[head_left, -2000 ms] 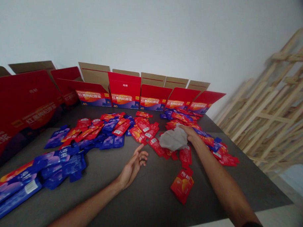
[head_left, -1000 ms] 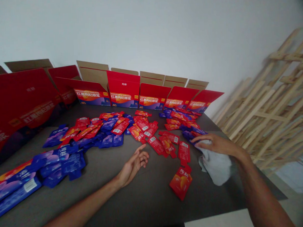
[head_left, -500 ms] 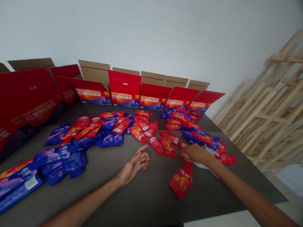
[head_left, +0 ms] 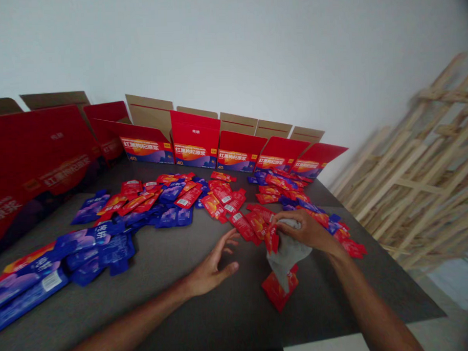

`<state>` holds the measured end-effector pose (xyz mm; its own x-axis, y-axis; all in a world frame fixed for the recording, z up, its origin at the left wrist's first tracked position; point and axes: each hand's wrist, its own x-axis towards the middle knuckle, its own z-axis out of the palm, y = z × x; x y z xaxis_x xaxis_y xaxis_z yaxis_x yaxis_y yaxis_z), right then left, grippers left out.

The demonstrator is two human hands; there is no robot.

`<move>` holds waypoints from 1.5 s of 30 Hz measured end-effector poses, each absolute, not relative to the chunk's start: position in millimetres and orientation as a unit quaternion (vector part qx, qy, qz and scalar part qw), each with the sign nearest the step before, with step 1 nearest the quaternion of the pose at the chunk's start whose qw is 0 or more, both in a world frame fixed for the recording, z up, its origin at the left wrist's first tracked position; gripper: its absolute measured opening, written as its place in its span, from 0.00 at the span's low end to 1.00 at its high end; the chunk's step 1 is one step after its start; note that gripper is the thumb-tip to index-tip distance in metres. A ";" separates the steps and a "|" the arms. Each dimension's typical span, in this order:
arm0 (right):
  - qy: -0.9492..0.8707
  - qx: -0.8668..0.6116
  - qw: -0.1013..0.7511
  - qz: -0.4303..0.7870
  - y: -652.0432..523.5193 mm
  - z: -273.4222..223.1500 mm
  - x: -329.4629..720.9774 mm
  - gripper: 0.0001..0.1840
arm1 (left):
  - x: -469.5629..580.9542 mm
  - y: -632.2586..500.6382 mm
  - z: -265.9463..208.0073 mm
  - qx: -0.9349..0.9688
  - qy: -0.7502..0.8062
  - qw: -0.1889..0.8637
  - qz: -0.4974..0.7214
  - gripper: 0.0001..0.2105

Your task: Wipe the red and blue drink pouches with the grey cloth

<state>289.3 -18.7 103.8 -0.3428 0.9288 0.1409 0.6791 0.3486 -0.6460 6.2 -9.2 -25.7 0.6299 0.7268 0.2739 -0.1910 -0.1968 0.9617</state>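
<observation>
My right hand (head_left: 308, 228) is closed on a grey cloth (head_left: 292, 251), which hangs down from its fingers. A small red pouch (head_left: 272, 238) is pinched at its fingertips too. Part of the cloth drapes over another red pouch (head_left: 275, 293) lying by itself on the near part of the table. My left hand (head_left: 211, 272) is open, thumb and fingers spread, with nothing in it. Just beyond its fingertips lie several loose red pouches (head_left: 241, 226), some showing a barcode side.
Open red cartons (head_left: 196, 141) line the back of the dark table (head_left: 177, 310) along the wall. Mixed red and blue pouches (head_left: 169, 190) form a heap, with blue pouches (head_left: 86, 252) at left and another pile (head_left: 280, 181) at right. A wooden rack (head_left: 407, 185) stands beyond the right edge.
My right hand has lifted the grey cloth off the table and brought it leftward with a red pouch. My left hand has opened wider and shifted slightly right.
</observation>
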 end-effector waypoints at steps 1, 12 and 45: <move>-0.773 -0.502 0.280 0.268 -19.8 101.8 272.6 0.17 | 5.1 -11.3 -25.5 0.697 0.184 0.588 0.367 0.39; -0.638 -0.521 0.443 0.354 -1.8 38.2 179.1 0.16 | -3.4 -14.2 -31.7 0.688 0.376 0.530 0.321 0.35; -0.855 -0.367 0.358 -0.076 -24.4 18.9 184.4 0.11 | 3.0 1.4 -39.3 0.429 0.243 0.828 0.267 0.42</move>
